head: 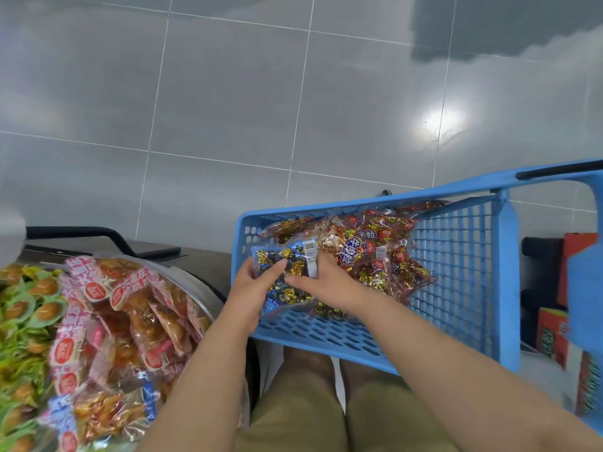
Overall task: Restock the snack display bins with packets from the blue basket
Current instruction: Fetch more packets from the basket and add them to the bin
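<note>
Blue packet [295,256] gripped in basket [456,272], red packets [368,247] behind, pink packets [130,305] left

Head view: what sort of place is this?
Likely a shop aisle: a blue plastic mesh basket of sealed snack packets, a grey metal display bin heaped with pink-labelled clear packets, glossy grey floor tiles. The left hand and right hand grip a blue-and-gold sweet packet.
</note>
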Available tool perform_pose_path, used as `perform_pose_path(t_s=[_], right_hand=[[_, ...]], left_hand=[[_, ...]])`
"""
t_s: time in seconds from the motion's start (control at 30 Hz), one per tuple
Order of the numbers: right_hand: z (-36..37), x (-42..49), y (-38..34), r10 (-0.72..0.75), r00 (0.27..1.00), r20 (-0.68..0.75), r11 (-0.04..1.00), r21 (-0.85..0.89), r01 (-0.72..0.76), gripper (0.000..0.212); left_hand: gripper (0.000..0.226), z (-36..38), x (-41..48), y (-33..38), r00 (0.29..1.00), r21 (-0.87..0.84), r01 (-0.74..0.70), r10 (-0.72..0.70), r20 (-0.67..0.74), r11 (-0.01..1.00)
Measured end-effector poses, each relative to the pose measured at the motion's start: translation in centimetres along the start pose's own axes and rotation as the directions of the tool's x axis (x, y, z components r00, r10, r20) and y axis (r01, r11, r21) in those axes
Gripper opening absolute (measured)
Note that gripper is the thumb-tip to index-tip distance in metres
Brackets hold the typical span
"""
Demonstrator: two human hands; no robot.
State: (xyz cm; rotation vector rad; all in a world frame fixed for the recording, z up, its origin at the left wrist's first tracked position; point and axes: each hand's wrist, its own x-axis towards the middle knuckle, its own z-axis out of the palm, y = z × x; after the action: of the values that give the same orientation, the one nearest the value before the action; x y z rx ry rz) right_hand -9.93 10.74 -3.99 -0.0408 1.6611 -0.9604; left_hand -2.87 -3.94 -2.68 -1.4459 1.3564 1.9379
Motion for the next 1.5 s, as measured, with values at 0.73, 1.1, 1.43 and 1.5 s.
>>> perform_pose_path(t_s=[0.73, 1.1, 1.43, 1.5], right_hand=[[-5.7, 2.1, 3.6, 0.012, 0.898, -0.44, 0.939, -0.305, -0.162, 0.065], [-5.9, -9.4, -0.9, -0.055, 0.992, -0.111, 0.997, 0.05, 0.061, 0.078], [6.1, -17.4, -8.6, -0.232, 0.882, 0.409, 0.971, 0.148, 0.186, 0.055], [10.0, -18.4, -8.9, -0.246, 0.867, 0.433, 0.965, 0.03, 0.259, 0.068]], left_hand=[[0.028, -1.5, 0.6, -2.6, 0.951, -0.05, -0.094, 0.075, -0.299, 0.994], [0.026, -1.6, -10.4, -3.4, 0.907, -0.27, -0.305, 0.192, -0.374, 0.913], [0.077, -7.7, -25.0, -11.8, 0.66, -0.343, -0.519, 0.112, -0.742, 0.783], [0.082, -9.8, -27.8, -14.1, 0.605, -0.364, -0.56, 0.067, -0.794, 0.744]])
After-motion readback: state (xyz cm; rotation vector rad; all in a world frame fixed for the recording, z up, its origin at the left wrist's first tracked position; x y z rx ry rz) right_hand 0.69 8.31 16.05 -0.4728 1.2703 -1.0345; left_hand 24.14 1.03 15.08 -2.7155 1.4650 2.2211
